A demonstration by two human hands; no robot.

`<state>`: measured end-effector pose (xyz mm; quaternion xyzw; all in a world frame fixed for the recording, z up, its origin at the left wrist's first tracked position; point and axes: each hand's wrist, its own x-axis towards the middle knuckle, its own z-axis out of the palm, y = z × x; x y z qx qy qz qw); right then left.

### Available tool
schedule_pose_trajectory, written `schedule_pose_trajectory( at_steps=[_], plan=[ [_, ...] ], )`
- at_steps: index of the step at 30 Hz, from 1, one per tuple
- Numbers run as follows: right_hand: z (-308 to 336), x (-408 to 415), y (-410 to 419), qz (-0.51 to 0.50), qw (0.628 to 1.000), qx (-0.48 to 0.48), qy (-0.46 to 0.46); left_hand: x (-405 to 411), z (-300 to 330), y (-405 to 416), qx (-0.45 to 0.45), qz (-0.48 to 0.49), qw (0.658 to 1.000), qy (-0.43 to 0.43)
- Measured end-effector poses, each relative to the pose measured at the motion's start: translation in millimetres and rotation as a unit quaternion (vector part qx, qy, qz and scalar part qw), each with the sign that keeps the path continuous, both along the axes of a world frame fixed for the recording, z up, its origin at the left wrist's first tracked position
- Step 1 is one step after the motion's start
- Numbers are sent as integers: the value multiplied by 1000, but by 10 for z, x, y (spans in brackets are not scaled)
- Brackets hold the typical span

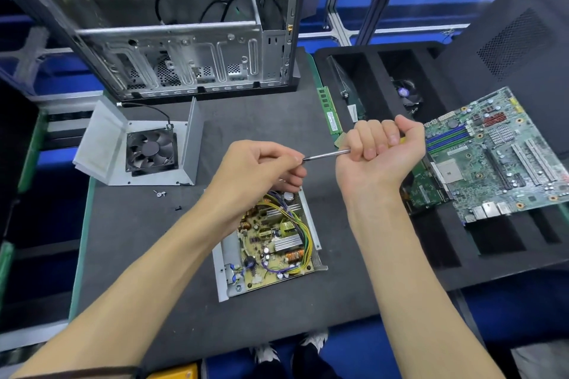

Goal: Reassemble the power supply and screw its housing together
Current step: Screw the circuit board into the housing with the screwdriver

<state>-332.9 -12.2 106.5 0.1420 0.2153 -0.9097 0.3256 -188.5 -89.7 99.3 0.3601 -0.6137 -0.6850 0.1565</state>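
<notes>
Both hands work above the power supply board [271,240]: right hand [381,154] fists the screwdriver [326,154], left hand [261,169] pinches its tip; seat the screw squarely first

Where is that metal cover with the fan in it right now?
In the head view, the fan cover lies on the grey mat at left, just before the empty computer case and left of the left hand.

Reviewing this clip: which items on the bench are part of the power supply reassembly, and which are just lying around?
In the job: power supply base with board; fan cover; loose screws; screwdriver, held by right hand, tip pinched by left hand.

Lying about: computer case; motherboard; RAM stick.
</notes>
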Motion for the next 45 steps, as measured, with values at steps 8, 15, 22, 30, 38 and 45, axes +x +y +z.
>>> schedule_pose_trajectory(
  at_steps=[8, 15, 22, 30, 38, 45],
  plan=[
    [83, 74, -28, -3, 1000, -1, 5, 48, -2, -42, 48, -10, 999, -1],
    [138, 104, -53, -8, 1000, 9, 14, 83, -8, -67, 63, -17, 998, 22],
    [150, 74, -73, 9, 1000, -10, 14, 58, 85, -113, -21, -60, 998, -17],
    [124, -139, -169, 50, 997, -57, 15, 121, 202, -373, -86, -18, 994, -60],
    [-94, -276, -374, 224, 953, -27, 204, 110, -130, -259, -286, -157, 890, -320],
    [-312, -148, -589, 364, 877, 20, 313, 54, -231, -153, -344, -144, 843, -387]
  ],
)
